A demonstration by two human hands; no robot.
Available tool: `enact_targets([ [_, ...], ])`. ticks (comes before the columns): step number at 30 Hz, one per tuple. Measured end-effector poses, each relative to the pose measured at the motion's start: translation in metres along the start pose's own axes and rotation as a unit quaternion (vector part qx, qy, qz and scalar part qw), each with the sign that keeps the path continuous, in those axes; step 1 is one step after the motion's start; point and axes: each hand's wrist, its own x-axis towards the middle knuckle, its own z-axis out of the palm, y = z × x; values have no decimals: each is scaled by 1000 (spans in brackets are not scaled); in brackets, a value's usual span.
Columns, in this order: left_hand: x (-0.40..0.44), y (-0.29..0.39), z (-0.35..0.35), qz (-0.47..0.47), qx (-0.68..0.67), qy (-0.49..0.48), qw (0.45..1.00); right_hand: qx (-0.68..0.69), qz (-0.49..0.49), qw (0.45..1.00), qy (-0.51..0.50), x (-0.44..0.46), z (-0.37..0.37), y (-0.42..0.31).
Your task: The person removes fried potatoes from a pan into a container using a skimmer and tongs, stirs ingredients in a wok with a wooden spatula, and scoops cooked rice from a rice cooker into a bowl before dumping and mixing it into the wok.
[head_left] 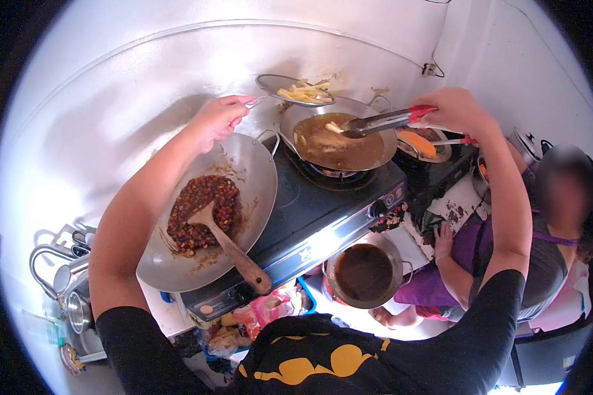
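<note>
My left hand [225,120] is closed round the handle of a mesh strainer [270,84], raised beside the back rim of the oil pan. Pale yellow fries [305,92] lie in the strainer. My right hand [456,110] grips red-handled metal tongs [382,122], whose tips reach over the wok of brown oil [336,150]. A few pale fries [336,127] are at the tong tips, just at the oil; whether they are pinched I cannot tell. The wok stands on a lit burner [333,174] of the black gas stove [293,217].
A large wok [260,214] at the left holds dark red chopped sauce and a wooden spatula [227,253]. A pan with an orange utensil [418,143] is behind right. A pot of dark liquid [364,273] stands below the stove. Another person [487,257] sits at the right.
</note>
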Motion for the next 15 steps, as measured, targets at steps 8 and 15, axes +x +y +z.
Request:
enact_targets([
  [8, 2, -5, 4, 1, 9, -27, 1000, -7, 30, 998, 46, -10, -43, 29],
  [15, 3, -1, 28, 22, -20, -53, 998, 48, 12, 993, 107, -2, -52, 17],
])
